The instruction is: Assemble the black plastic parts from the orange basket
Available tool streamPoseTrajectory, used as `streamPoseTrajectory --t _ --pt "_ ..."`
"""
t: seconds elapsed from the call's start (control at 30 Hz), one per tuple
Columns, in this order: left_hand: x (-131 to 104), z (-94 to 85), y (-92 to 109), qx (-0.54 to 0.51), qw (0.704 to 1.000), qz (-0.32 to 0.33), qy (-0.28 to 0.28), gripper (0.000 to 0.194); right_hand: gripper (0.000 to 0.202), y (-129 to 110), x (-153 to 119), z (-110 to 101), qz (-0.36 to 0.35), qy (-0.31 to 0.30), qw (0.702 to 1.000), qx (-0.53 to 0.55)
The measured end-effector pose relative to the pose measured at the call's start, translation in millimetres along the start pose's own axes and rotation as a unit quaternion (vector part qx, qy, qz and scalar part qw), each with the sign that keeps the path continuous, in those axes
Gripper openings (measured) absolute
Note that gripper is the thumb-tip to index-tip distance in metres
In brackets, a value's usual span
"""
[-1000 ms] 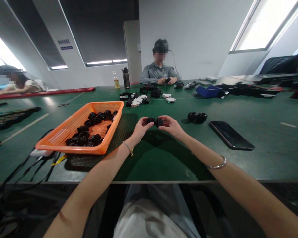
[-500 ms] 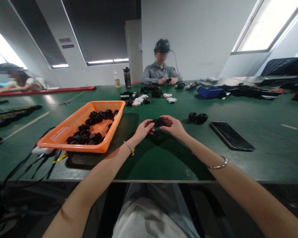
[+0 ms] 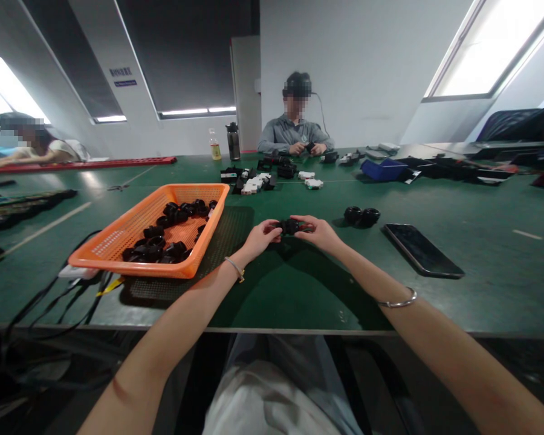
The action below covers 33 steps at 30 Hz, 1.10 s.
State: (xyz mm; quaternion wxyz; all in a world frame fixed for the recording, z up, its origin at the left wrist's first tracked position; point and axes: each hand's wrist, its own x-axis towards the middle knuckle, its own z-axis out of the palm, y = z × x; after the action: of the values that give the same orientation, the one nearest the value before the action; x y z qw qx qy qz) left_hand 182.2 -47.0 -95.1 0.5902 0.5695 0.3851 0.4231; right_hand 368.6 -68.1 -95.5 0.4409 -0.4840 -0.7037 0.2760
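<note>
Between my two hands, above the green table, is a small black plastic part (image 3: 289, 227), roughly round with a ridged outline. My left hand (image 3: 263, 236) grips its left side with thumb and fingers. On its right side, the fingers of my right hand (image 3: 315, 231) are closed around it. Whether it is one piece or two joined ones I cannot tell. A pair of round black parts (image 3: 361, 215) lies on the table to the right of my right hand. To the left of my left hand stands an orange plastic basket (image 3: 131, 269) with several similar black parts (image 3: 155, 249) inside.
A smartphone (image 3: 422, 251) lies at the right. Black and white parts (image 3: 256, 182) are scattered farther back, near a blue bin (image 3: 384, 170). Cables (image 3: 66, 296) run beside the basket. A co-worker (image 3: 295, 124) sits opposite; a bottle (image 3: 214, 146) and a dark flask (image 3: 233, 141) stand there.
The black part has turned slightly between my fingers and sits a little lower in view. Both hands keep their grip and have barely shifted.
</note>
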Motion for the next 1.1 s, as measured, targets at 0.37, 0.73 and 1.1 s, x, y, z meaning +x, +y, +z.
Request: streamPoseTrajectory --t 0.37,0.73,1.1 --pt "-1.5 0.0 4.7 0.018 0.999 -0.031 -0.004 0.007 0.048 -0.2 -2.1 2.8 -0.021 -0.014 0.999 0.02" --pt "-2.1 0.8 5.5 0.017 0.999 -0.042 -0.008 0.008 0.047 -0.5 -2.3 -0.2 -0.028 -0.016 0.999 -0.015" --pt "-5.4 0.2 7.9 0.031 0.999 -0.032 0.001 0.018 0.045 5.2 -0.8 -0.1 0.015 -0.051 0.998 -0.043"
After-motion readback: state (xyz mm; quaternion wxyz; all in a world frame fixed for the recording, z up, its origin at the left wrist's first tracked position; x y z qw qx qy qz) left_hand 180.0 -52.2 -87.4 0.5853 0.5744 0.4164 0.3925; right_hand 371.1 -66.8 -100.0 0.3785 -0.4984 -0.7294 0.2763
